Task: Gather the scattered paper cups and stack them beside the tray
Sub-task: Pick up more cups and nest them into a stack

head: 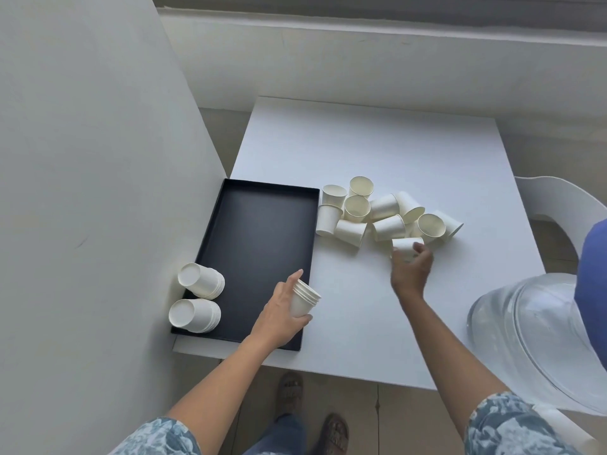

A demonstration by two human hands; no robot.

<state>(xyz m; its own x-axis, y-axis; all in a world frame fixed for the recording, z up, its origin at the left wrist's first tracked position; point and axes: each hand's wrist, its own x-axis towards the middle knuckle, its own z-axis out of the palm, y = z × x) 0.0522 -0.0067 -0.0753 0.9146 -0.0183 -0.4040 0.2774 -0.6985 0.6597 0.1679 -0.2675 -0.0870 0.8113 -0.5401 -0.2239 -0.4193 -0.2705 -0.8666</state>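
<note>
Fingers (418, 248) of the right hand (410, 269) pinch one small white paper cup (405, 246) at the near edge of the scattered cup pile (377, 215) on the white surface (361, 142). Left hand (279, 311) grips a short nested cup stack (303, 298) over the black rectangular tray (253, 231), which carries two upside-down stacks (197, 297).

Table (377, 142): tray (259, 244) lies just ahead of my left hand (279, 315), which holds nested cups (303, 298) over tray's near-right corner. Two inverted stacks (197, 297) on tray's near-left end, left of that hand. Loose cup pile (377, 215) right of tray, beyond my right hand (410, 267); one cup (405, 247) in its fingertips at pile's near edge. Clear bowl (538, 339) to right hand's right, nearer me.
</note>
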